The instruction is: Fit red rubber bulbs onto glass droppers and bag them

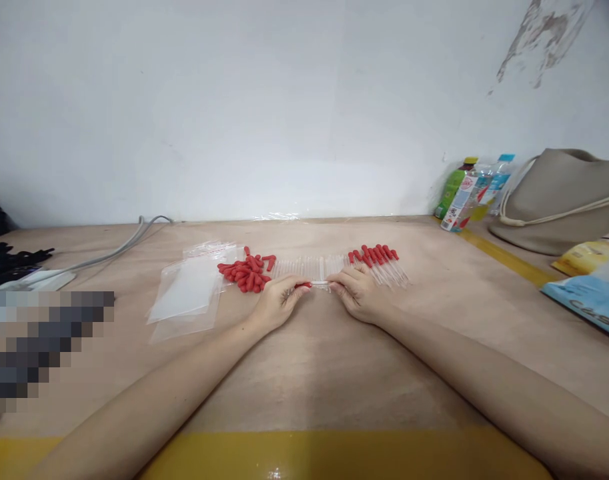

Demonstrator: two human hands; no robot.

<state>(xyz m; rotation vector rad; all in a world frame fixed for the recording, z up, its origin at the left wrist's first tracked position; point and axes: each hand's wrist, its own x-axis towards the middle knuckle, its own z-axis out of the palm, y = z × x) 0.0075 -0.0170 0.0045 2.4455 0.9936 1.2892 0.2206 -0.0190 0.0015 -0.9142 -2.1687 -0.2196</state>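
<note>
Between finger and thumb, my left hand [279, 300] pinches a red rubber dropper bulb [304, 285]. My right hand [357, 293] grips a clear glass dropper tube [321, 283], whose end meets the bulb; how far it sits inside cannot be made out. Behind my hands lies a row of bare glass tubes [299, 267]. A heap of loose red bulbs [244, 273] is just left of my left hand. Beyond my right hand, several droppers with red bulbs fitted [374, 255] lie side by side, their glass ends pointing toward me.
Clear zip bags [189, 293] lie left of the bulbs. A grey cable [119, 250] crosses the back left. Drink bottles [471, 190] and a grey drawstring bag [564, 200] stand at the right, with a blue packet [584, 300] nearer. Yellow tape [264, 457] runs along the front edge.
</note>
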